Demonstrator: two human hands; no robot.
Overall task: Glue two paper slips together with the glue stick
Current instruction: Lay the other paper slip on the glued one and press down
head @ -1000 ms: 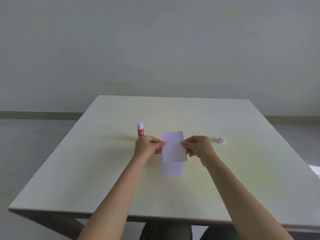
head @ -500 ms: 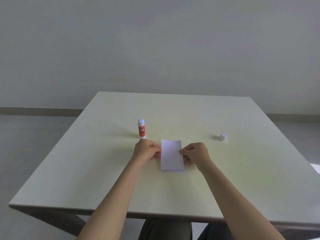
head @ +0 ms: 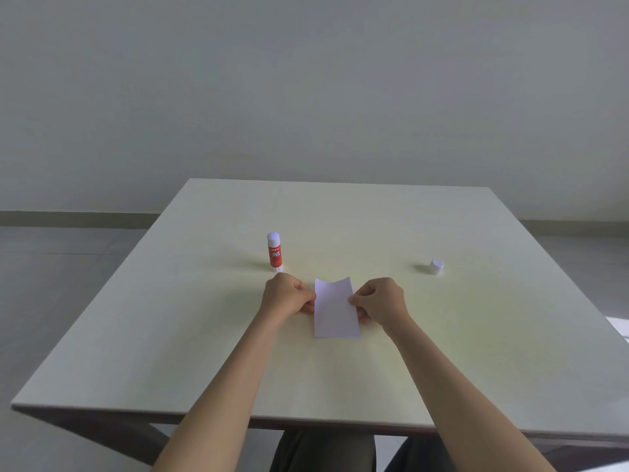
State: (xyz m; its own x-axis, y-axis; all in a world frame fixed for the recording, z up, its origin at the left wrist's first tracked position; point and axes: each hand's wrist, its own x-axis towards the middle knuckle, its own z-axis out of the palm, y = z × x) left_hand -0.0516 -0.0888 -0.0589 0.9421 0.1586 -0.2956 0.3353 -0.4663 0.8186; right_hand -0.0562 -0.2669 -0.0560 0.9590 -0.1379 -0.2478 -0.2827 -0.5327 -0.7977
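Behind the table I see only a plain grey wall, filling the whole upper half of the frame. The pale table (head: 204, 335) takes the lower half, and my two bare arms come in from the bottom edge toward its middle. My left hand (head: 287, 296) pinches the left edge of the white paper slip (head: 335, 310), and my right hand (head: 379, 301) pinches its right edge, each with thumb and fingers closed on the paper. The slip sits at the centre of the frame; its near end lies on the table, while its far edge curves a little upward. I cannot tell if a second slip is under it, because only one white sheet shows. The red glue stick (head: 275, 252) stands upright just above my left hand, its white tip uncovered. Its small white cap (head: 436, 266) is well apart, in the right part of the frame.
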